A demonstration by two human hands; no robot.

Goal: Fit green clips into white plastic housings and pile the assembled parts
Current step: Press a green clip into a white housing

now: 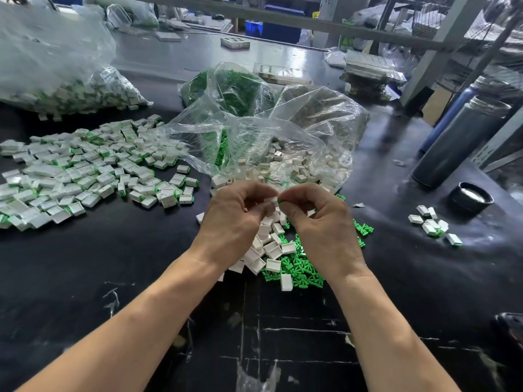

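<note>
My left hand [236, 219] pinches a white housing [271, 200] between thumb and fingers above the table's middle. Fingertip to fingertip with it, my right hand [317, 219] pinches a green clip [280, 201] whose tip meets the housing. Beneath both hands lie loose white housings [271, 250] mixed with loose green clips [300, 267]. A wide pile of assembled parts [85, 174], white with green ends, spreads over the left of the black table [113, 264].
Behind my hands an open clear bag of white housings [305, 162] slumps beside a bag of green clips [229, 91]. A large bag of assembled parts [62, 86] sits far left. Right: a dark bottle [458, 142], its cap [471, 197], a few assembled pieces [434, 224].
</note>
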